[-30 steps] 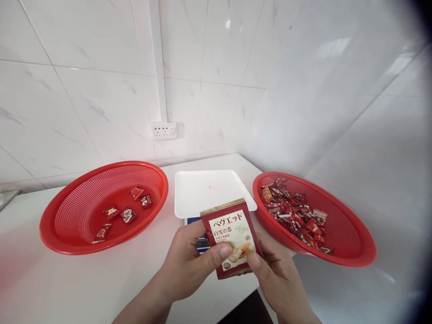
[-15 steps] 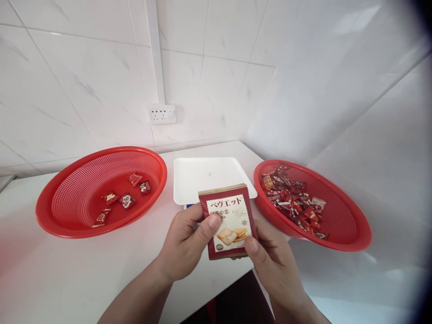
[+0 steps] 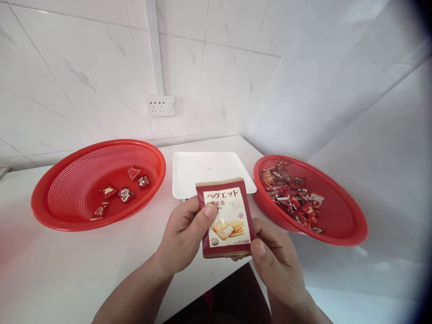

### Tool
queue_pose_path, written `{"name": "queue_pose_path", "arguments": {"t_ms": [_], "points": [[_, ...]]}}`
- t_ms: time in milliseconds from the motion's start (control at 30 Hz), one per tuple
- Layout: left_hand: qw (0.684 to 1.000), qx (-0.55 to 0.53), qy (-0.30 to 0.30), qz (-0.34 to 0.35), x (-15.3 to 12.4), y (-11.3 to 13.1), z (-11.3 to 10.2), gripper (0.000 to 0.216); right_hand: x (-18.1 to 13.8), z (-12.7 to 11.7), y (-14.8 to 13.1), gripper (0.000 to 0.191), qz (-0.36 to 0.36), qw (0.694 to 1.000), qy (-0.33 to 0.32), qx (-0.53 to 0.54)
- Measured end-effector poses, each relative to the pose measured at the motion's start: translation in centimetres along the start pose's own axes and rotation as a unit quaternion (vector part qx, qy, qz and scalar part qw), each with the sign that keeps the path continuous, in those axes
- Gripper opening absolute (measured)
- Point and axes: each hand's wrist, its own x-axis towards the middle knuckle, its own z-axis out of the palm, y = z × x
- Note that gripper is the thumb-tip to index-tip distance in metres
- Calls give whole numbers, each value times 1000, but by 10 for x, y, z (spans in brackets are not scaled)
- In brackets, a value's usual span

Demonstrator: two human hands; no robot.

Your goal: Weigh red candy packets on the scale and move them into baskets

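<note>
At six o'clock, left hand [image 3: 181, 239] and right hand [image 3: 281, 258] grip a packet [image 3: 229, 229], seemingly inspecting it; the next move needs one half-hidden grip loosened.

Gold-ended maroon packet [image 3: 225, 219] with cream label [image 3: 232, 212]; left of the left grip [image 3: 182, 236], red mesh basket [image 3: 76, 177]; beyond, white tray [image 3: 209, 167].

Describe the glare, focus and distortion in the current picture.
In the head view, the biscuit packet looks sharp; in the head view too, pale reflections show on the glossy right-hand wall; the head view also darkens to black at top right, and seems to stretch the left red colander outward.
</note>
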Motion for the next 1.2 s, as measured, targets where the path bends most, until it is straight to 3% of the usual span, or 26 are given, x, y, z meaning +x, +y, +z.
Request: {"name": "queue_pose_path", "arguments": {"t_ms": [433,767,900,1000,1100,1133,1200], "points": [[1000,-9,-2,-9,0,1,0,34,-4,4,-2,28,-3,1000,-6,28],[995,82,12,63,2,-2,-3,28,5,2,-4,23,-1,996,47,-70],[993,99,8,63,5,-5,-4,28,6,2,-4,22,-14,992,59,-111],[988,119,53,88,7,-7,-3,24,4,2,-1,18,-51,974,113,-187],[969,144,133,150,6,-11,-2,33,1,2,4,21,-124,931,205,-276],[968,148,125,162,5,-12,-2,33,1,2,6,26,-156,915,224,-298],[975,140,50,163,2,-13,0,34,1,5,7,35,-213,889,226,-335]]}}
